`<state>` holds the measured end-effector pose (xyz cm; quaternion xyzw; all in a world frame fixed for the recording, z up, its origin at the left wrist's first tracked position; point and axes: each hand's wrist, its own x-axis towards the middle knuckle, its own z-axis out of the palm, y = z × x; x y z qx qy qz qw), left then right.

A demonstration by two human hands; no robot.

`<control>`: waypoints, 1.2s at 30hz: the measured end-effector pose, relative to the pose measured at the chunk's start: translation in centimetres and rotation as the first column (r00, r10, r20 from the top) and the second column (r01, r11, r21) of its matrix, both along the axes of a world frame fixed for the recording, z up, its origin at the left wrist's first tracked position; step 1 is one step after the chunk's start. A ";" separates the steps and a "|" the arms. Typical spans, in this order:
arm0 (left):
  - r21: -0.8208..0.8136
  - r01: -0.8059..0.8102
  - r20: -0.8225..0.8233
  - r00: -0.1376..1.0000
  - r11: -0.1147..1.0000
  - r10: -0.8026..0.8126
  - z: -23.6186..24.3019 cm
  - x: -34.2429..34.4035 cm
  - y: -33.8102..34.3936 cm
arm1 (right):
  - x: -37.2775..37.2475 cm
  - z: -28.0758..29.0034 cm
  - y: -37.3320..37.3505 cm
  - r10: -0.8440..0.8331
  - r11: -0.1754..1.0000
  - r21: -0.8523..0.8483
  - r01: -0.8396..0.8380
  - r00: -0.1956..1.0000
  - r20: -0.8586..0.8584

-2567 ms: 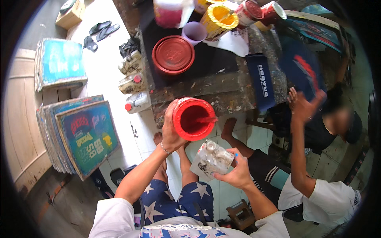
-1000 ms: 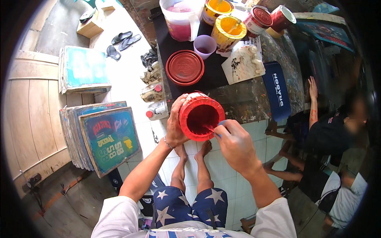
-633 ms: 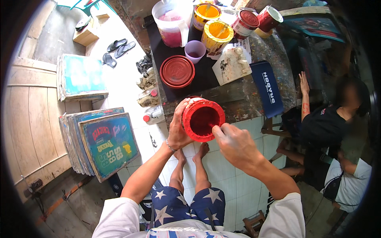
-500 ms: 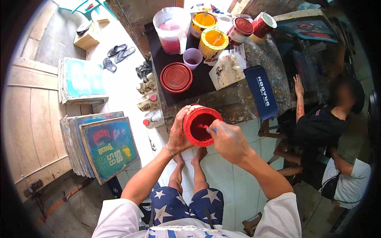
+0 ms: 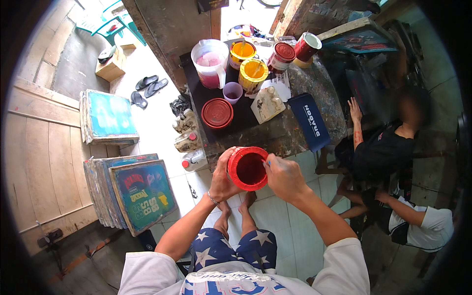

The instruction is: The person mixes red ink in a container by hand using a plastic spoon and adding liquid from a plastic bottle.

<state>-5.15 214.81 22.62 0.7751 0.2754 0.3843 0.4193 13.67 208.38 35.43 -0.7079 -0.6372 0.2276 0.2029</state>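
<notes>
The right hand [image 5: 286, 179] of a person in a white T-shirt and star-patterned shorts is drawn closed, fingers bunched, at the right side of a red paint can [image 5: 248, 168] beyond the table's near edge; whether the fingertips touch the rim or sit just above it, and whether they pinch anything thin, cannot be told from this angle. The left hand [image 5: 224, 179], curved partway open around the can's left side, has hold of it, so that the can sits between the two hands, to the left of the right hand and to the right of the left. Its long axis points up toward the wearer's head, mouth uppermost and open to view, red inside and out; the exact tilt is hard to judge. Beyond it, on the paint-spattered table [image 5: 322, 91], stand a red-lidded tub [image 5: 217, 113], a lavender cup [image 5: 232, 92], a smudged white plastic bottle [image 5: 268, 104] lying over, and a yellow paint can [image 5: 253, 76]. A dark blue panel [image 5: 309, 122] with white lettering lies along the edge farther right, near a co-worker in a black shirt [image 5: 388, 150].
</notes>
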 end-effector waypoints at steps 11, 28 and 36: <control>-0.077 0.034 0.058 0.998 0.996 -0.030 5.5 -0.8 -1.5 | -1.2 6.2 -2.4 -0.016 1.000 -0.019 0.017 1.000 0.026; -0.003 0.067 0.055 0.996 0.998 -0.067 10.7 -1.4 -1.4 | -2.9 10.5 -2.7 -0.102 0.986 0.133 0.105 0.994 -0.028; 0.069 0.062 0.061 0.996 0.996 -0.066 11.1 -2.3 -1.4 | -4.8 10.2 -3.8 -0.147 0.962 0.212 0.172 0.981 -0.129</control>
